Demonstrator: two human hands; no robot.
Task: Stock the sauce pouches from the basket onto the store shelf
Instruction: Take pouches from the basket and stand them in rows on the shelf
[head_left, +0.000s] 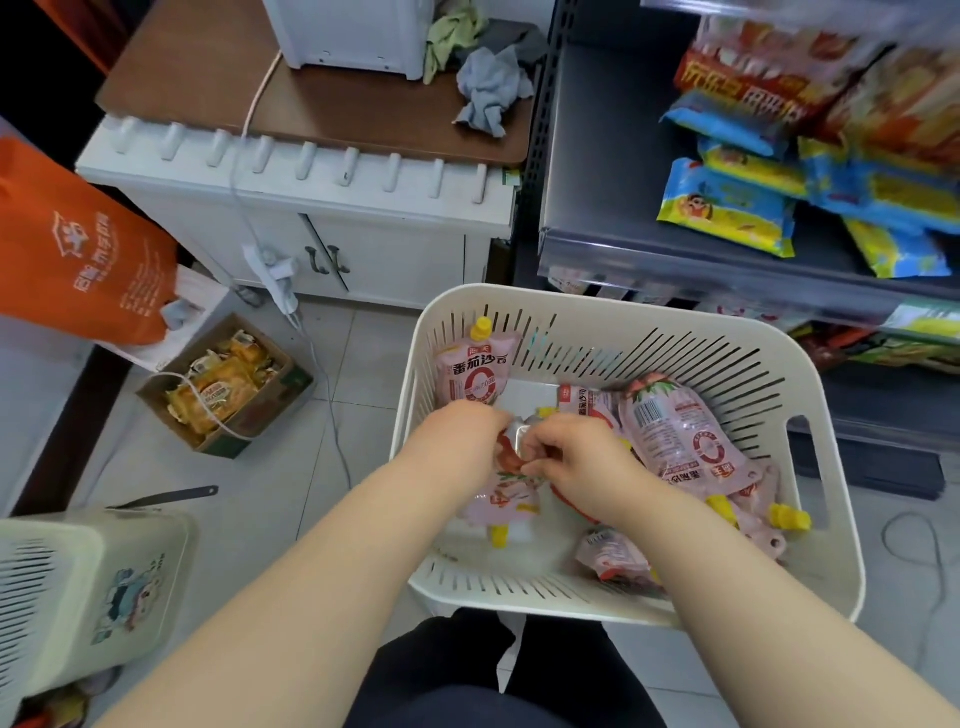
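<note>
Both hands reached into the basket and gripped one sauce pouch.

The left hand and right hand were closed together on a pink pouch near the middle of the cream basket, its yellow cap pointing toward the basket's near wall. More pouches lay in the basket: one upright pouch leaned against the far-left wall, another lay at the right side. The grey store shelf, holding snack bags, stood beyond the basket's far-right corner.
</note>
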